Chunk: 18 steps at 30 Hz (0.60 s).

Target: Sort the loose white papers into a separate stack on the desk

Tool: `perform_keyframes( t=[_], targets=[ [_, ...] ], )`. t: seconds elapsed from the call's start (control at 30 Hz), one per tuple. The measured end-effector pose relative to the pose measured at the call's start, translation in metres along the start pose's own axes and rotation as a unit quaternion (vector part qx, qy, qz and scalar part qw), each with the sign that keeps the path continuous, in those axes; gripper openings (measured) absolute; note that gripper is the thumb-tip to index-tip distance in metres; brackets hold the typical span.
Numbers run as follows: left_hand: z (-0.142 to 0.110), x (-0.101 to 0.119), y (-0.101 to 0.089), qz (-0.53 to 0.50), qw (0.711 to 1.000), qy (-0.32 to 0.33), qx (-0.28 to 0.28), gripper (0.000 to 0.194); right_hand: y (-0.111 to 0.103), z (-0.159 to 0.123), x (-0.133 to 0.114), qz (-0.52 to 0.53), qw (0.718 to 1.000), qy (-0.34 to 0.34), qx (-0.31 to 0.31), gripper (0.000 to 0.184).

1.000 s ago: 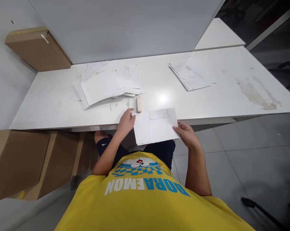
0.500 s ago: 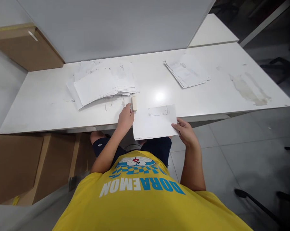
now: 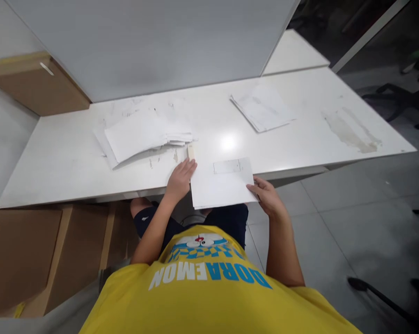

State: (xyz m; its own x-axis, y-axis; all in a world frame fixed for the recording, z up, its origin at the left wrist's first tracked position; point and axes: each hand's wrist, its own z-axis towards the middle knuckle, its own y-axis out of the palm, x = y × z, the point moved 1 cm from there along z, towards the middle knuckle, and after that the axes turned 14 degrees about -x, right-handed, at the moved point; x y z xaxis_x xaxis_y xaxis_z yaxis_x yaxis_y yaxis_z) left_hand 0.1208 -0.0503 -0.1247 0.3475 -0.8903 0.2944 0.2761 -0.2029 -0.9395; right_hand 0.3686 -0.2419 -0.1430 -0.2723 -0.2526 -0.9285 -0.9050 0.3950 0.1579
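Note:
My right hand (image 3: 267,197) pinches the right edge of some white paper sheets (image 3: 223,190), thumb on top. A printed rectangle shows near their far edge, and the near part hangs over the table's front edge. At the sheets' far left corner is a small cream stapler (image 3: 191,151). My left hand (image 3: 181,178) is closed over its near end, fingers pressed together on top. The fingers hide part of the stapler and the paper corner under it.
A loose pile of papers (image 3: 136,137) lies on the white table (image 3: 59,162) to the left. A smaller stack (image 3: 265,109) lies at the back right. Cardboard boxes (image 3: 80,250) stand below left, and a brown box (image 3: 52,88) is at the back left.
My left hand has moved from beside the stapler onto its near end, fingers now laid over it. My right hand keeps its hold on the sheets. The view has shifted slightly.

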Motion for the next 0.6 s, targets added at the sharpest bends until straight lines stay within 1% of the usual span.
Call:
perform_keyframes(
  t=[0.17, 0.3, 0.37, 0.43, 0.47, 0.5, 0.57, 0.6],
  targets=[
    [-0.005, -0.002, 0.008, 0.062, 0.998, -0.019, 0.018, 0.059, 0.004, 0.011, 0.005, 0.009, 1.000, 0.015, -0.011, 0.045],
    [-0.007, 0.002, 0.008, 0.073, 0.997, -0.035, 0.016, 0.062, 0.003, 0.015, 0.004, -0.009, 1.000, -0.002, -0.020, 0.041],
    [-0.008, 0.004, 0.007, 0.068, 0.997, -0.038, 0.007, 0.063, -0.004, 0.010, 0.001, -0.031, 0.999, -0.006, -0.021, 0.040],
    [-0.008, 0.003, 0.007, 0.069, 0.997, -0.040, 0.001, 0.065, -0.020, 0.001, -0.005, -0.065, 0.998, -0.010, -0.015, 0.038],
    [-0.008, 0.003, 0.008, 0.073, 0.997, -0.036, 0.001, 0.066, -0.030, -0.003, -0.010, -0.075, 0.997, -0.025, 0.008, 0.037],
    [-0.009, 0.002, 0.010, 0.080, 0.996, -0.031, 0.007, 0.068, -0.042, -0.006, -0.017, -0.078, 0.994, -0.054, 0.045, 0.035],
    [-0.011, -0.001, 0.017, 0.095, 0.995, -0.017, 0.036, 0.069, -0.064, -0.002, -0.032, -0.070, 0.978, -0.139, 0.136, 0.032],
    [-0.012, -0.003, 0.021, 0.102, 0.993, -0.015, 0.060, 0.069, -0.072, 0.006, -0.041, -0.063, 0.966, -0.182, 0.173, 0.029]
  ],
)
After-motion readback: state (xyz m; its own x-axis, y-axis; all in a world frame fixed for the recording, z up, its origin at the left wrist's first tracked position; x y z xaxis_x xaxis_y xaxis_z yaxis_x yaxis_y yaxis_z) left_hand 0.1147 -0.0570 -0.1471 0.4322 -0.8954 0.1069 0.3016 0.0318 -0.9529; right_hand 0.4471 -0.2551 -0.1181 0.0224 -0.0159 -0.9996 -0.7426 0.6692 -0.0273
